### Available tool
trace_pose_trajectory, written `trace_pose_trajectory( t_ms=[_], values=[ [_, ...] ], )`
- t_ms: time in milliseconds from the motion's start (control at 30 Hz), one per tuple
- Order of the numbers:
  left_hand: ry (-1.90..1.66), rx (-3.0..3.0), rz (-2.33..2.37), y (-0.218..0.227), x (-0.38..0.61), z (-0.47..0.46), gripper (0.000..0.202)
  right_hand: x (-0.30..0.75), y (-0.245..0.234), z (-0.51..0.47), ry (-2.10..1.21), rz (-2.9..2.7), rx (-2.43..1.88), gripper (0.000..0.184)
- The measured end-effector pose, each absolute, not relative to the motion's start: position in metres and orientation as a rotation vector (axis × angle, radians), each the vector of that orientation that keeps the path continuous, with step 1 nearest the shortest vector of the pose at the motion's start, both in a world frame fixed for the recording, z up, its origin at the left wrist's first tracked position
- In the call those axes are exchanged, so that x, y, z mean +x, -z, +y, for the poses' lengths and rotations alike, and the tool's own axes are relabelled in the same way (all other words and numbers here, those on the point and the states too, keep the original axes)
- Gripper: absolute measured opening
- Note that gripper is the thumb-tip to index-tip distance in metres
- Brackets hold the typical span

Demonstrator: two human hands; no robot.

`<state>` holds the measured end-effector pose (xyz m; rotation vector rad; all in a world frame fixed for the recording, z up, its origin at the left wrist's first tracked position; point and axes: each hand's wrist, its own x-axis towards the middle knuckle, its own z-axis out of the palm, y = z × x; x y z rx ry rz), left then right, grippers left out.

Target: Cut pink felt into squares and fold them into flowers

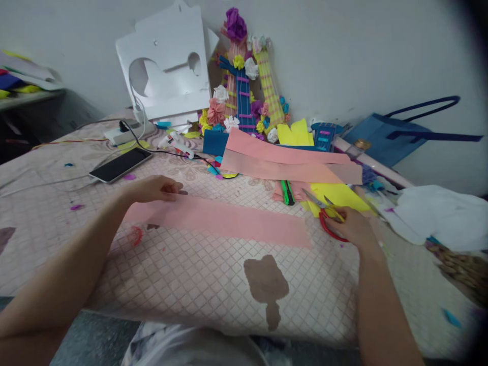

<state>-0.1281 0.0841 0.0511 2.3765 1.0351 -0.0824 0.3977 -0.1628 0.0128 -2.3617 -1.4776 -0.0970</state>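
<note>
pink paper is under the left hand (pixel 158 189): this long strip (pixel 236 219) lies on the cloth (pixel 190 274), in front of the person. the fingers of this hand are bent and touch the upper edge of the strip, toward its left end; i cannot tell if they pinch it or only press it. the right hand (pixel 355 226) is gripping the scissors (pixel 323 217) by the red and yellow handles. their blades are spread and point away from the person, to the upper left. the scissors are near the right end of the strip, but apart from it.

just beyond the scissors there is yellow paper (pixel 339 195), and to the left of it a green cutter (pixel 287 192). behind the cutter, wider pink sheets (pixel 282 160) overlap one another. beyond the left hand lie a phone (pixel 121 165) and a glue gun (pixel 177 144), which is white. nearer to the person, a brown patch (pixel 267 279) shows on the cloth, below the strip.

at the back, a white board (pixel 165 61) leans on the wall (pixel 324 46). to its right stand paper flowers (pixel 236 24) in many colours, together with blue and yellow woven pieces. on the right side are a blue bag (pixel 389 138) and, nearer, something white and crumpled (pixel 444 216).
</note>
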Motion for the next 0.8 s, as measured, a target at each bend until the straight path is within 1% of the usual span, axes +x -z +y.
trace_pose_trajectory(
  t_ms=[67,167,233,267,333,367,433,500,533,633,700,733,800],
  values=[
    [0.015,2.41,1.16,-0.047,-0.131,0.088,0.031,0.4,-0.015,-0.165,0.126,-1.486,-2.425,0.036],
    [-0.263,2.588,1.391,-0.044,-0.125,0.085,0.036,0.401,-0.018,-0.167,0.149,-1.512,-2.448,0.031],
    [-0.452,2.707,1.365,-0.045,-0.114,0.075,0.037,0.397,-0.021,-0.167,0.194,-1.523,-2.46,0.029],
    [-0.497,2.698,1.294,-0.047,-0.106,0.067,0.033,0.392,-0.024,-0.166,0.224,-1.506,-2.437,0.03],
    [-0.415,2.651,1.012,-0.05,-0.089,0.048,0.029,0.376,-0.03,-0.163,0.26,-1.45,-2.324,0.03],
    [-0.356,2.641,0.882,-0.051,-0.08,0.038,0.027,0.366,-0.033,-0.161,0.189,-1.442,-2.195,0.029],
    [-0.255,2.625,0.63,-0.051,-0.063,0.017,0.022,0.344,-0.037,-0.155,0.039,-1.549,-2.095,0.024],
    [-0.22,2.628,0.428,-0.047,-0.05,-0.001,0.02,0.324,-0.037,-0.149,-0.148,-1.752,-1.991,0.018],
    [-0.214,2.65,0.364,-0.044,-0.046,-0.008,0.02,0.316,-0.035,-0.145,-0.181,-1.828,-1.937,0.016],
    [-0.214,2.762,0.306,-0.037,-0.039,-0.019,0.013,0.305,-0.024,-0.137,-0.196,-1.935,-1.837,0.018],
    [-0.202,2.831,0.345,-0.034,-0.039,-0.022,0.016,0.304,-0.015,-0.133,-0.168,-1.947,-1.852,0.02],
    [-0.19,2.865,0.368,-0.034,-0.039,-0.022,0.018,0.304,-0.012,-0.131,-0.158,-1.945,-1.877,0.019],
    [-0.173,2.945,0.403,-0.034,-0.042,-0.022,0.021,0.305,-0.006,-0.129,-0.168,-1.936,-1.925,0.011]
  ],
)
